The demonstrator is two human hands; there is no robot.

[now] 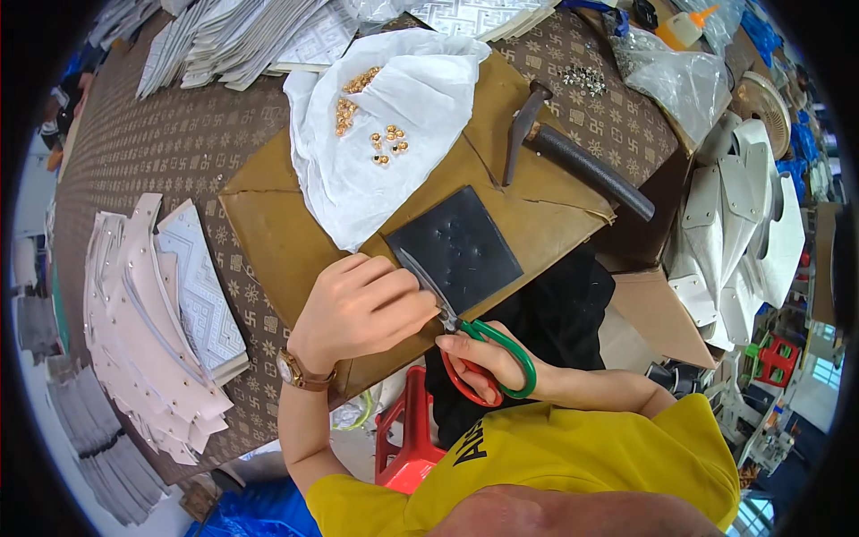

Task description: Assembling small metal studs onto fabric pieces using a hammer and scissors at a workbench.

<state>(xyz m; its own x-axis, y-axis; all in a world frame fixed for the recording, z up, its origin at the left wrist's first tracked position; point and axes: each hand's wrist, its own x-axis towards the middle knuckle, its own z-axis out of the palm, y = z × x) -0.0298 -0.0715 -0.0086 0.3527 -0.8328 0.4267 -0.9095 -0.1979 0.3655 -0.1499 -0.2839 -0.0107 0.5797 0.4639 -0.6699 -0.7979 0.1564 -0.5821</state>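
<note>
My right hand point(488, 358) grips a pair of scissors point(479, 328) with one green and one red handle loop. The blades point up and left across the near left edge of a black square pad point(458, 251). My left hand point(367, 302), a watch on its wrist, is closed right beside the blades. Its fingers are curled, and what they hold, if anything, is hidden. Beyond it a crumpled white sheet point(385, 98) carries small gold-coloured round pieces point(389, 143). The pad lies on a brown covered board point(555, 210).
A hammer point(582, 166) lies on the board's right side. Pale riveted strips point(143, 331) and patterned panels point(201, 286) are stacked at left. More panels point(242, 40) sit at the back. A box of white pieces point(729, 233) stands right, a red stool point(413, 430) below.
</note>
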